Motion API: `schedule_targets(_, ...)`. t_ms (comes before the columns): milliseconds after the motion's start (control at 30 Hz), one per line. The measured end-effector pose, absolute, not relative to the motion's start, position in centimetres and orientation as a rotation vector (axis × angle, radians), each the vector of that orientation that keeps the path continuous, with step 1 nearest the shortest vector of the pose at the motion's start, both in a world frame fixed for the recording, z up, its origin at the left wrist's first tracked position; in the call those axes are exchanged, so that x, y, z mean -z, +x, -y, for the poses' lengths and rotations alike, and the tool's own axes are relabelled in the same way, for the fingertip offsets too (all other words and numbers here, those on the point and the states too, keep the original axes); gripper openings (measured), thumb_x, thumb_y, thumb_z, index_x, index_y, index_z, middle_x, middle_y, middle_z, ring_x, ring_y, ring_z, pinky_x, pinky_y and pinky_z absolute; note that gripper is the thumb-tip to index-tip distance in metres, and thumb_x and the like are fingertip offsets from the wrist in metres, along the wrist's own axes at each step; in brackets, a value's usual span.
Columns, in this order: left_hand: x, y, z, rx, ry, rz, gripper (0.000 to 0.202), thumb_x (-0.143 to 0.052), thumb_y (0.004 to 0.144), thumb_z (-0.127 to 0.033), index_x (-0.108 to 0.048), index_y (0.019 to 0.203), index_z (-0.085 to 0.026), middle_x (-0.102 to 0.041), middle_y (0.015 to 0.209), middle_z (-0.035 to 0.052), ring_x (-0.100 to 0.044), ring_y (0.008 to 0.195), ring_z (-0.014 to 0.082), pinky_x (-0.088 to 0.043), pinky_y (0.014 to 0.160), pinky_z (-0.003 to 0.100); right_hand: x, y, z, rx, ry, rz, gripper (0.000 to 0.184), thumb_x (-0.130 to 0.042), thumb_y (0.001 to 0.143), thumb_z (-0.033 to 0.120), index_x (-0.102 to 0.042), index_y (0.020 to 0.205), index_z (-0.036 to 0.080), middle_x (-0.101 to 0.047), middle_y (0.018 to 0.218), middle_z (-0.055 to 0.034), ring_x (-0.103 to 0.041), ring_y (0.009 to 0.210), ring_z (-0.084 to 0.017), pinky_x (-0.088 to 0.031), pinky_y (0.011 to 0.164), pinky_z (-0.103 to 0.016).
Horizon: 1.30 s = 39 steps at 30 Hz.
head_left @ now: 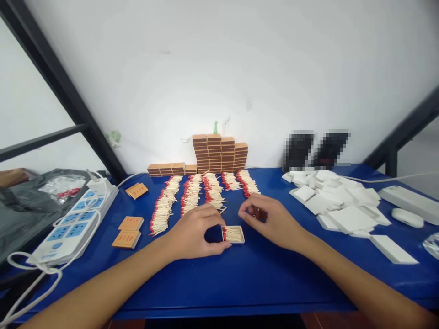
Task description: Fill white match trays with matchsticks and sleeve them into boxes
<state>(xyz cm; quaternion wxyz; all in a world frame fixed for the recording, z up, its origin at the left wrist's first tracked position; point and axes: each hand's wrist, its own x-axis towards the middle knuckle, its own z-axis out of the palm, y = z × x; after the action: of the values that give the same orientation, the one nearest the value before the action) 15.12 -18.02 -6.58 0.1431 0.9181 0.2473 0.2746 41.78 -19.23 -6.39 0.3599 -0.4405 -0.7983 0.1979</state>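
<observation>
The match tray (233,234) lies flat on the blue surface (240,283), just in front of me and near the middle, open side up and filled with matches whose red heads all point left. Lying level like that, I judge, keeps the sticks from spilling. My left hand (194,234) brackets its left end: the thumb runs underneath along the near edge and the forefinger curls over the far edge, a loose pinch that steadies the tray and leaves its top uncovered. That wrist rests low, and the forearm comes in from the lower left. My right hand (272,221) hovers just beyond the tray's right end with the knuckles up. Its fingertips are drawn together on what looks like a pinch of matches (256,213), though my fingers hide most of it. Behind both hands the loose matches (192,194) lie in five neat rows, within easy reach. Brown matchboxes (219,153) are stacked against the wall beyond them. A heap of empty white trays (338,201) sits to my right, and flat orange sleeves (128,230) and a power strip (73,224) sit to my left.
</observation>
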Motion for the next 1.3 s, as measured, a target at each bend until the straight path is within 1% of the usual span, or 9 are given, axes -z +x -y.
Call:
schedule_targets(100,6.7,15.0,17.9,-0.828,2.633,-0.737,0.026,-0.082,0.087,-0.04,-0.075,0.103,-0.02,-0.075,0.095,0.0063,-0.07,0.092,0.0238,-0.058,0.085,0.039,4.6,42.1,16.4,-0.462,-1.214,1.914,0.026,-0.065,0.098,0.045,-0.071,0.086,0.024,-0.059,0.064,0.0014,-0.051,0.056,-0.016,-0.04,0.053,-0.031)
schedule_targets(233,7.0,14.9,17.7,-0.818,2.62,-0.751,0.027,-0.082,0.088,-0.041,-0.075,0.103,-0.02,-0.075,0.091,0.0067,-0.07,0.089,0.0235,-0.058,0.083,0.038,1.5,41.3,11.5,-0.215,-1.235,1.87,0.023,-0.068,0.094,0.042,-0.069,0.081,0.023,-0.061,0.063,0.0005,-0.052,0.059,-0.017,-0.04,0.057,-0.033)
schedule_targets(333,7.2,14.9,17.6,-0.834,2.626,-0.739,0.028,-0.081,0.088,-0.043,-0.075,0.102,-0.019,-0.074,0.089,0.0068,-0.069,0.087,0.0238,-0.058,0.081,0.038,-0.6,40.1,7.9,-0.032,-1.175,1.951,0.013,-0.067,0.093,0.031,-0.068,0.083,0.023,-0.064,0.075,-0.0022,-0.056,0.069,-0.019,-0.043,0.067,-0.035)
schedule_targets(467,7.4,14.7,17.4,-0.841,2.634,-0.719,0.03,-0.08,0.089,-0.045,-0.076,0.103,-0.019,-0.075,0.089,0.0075,-0.07,0.089,0.0244,-0.058,0.081,0.038,-2.3,38.3,4.3,0.113,-1.114,1.985,0.005,-0.071,0.092,0.026,-0.067,0.089,0.023,-0.063,0.086,-0.0053,-0.058,0.083,-0.024,-0.045,0.076,-0.04)
schedule_targets(700,7.9,14.7,17.4,-0.807,2.676,-0.715,0.032,-0.081,0.087,-0.046,-0.076,0.101,-0.017,-0.076,0.09,0.0077,-0.071,0.089,0.0246,-0.057,0.082,0.038,-4.2,33.3,0.8,0.391,-1.037,2.18,0.013,-0.073,0.098,0.032,-0.07,0.107,0.023,-0.064,0.11,-0.0136,-0.055,0.112,-0.036,-0.048,0.096,-0.053)
schedule_targets(867,7.9,14.6,17.3,-0.795,2.705,-0.739,0.031,-0.079,0.088,-0.045,-0.076,0.102,-0.018,-0.076,0.093,0.007,-0.071,0.091,0.0236,-0.057,0.084,0.036,-5.6,31.4,-1.3,0.576,-1.148,2.295,0.014,-0.072,0.098,0.029,-0.074,0.105,0.017,-0.066,0.116,-0.0166,-0.055,0.115,-0.036,-0.047,0.091,-0.048)
schedule_targets(1000,8.0,14.6,17.2,-0.779,2.746,-0.733,0.032,-0.078,0.089,-0.047,-0.076,0.102,-0.017,-0.075,0.091,0.0068,-0.07,0.089,0.0237,-0.057,0.084,0.036,-5.6,31.7,-1.7,0.688,-1.123,2.349,0.02,-0.061,0.104,0.029,-0.075,0.102,0.015,-0.069,0.111,-0.0171,-0.056,0.108,-0.034,-0.044,0.087,-0.044)
schedule_targets(1200,8.2,14.5,17.1,-0.808,2.745,-0.729,0.031,-0.08,0.088,-0.045,-0.076,0.102,-0.017,-0.076,0.092,0.0068,-0.071,0.091,0.024,-0.057,0.086,0.037,-4.7,31.6,-1.0,0.967,-1.089,2.334,0.027,-0.046,0.1,0.008,-0.072,0.105,0.013,-0.07,0.107,-0.0182,-0.055,0.106,-0.033,-0.039,0.083,-0.044)
schedule_targets(1300,8.0,14.4,17.1,-0.836,2.74,-0.73,0.03,-0.079,0.089,-0.045,-0.076,0.1,-0.018,-0.075,0.088,0.0062,-0.071,0.088,0.0235,-0.058,0.082,0.036,-5.4,32.3,0.2,0.947,-1.054,2.275,0.027,-0.046,0.103,0.011,-0.072,0.108,0.014,-0.07,0.11,-0.0191,-0.055,0.108,-0.035,-0.04,0.084,-0.047)
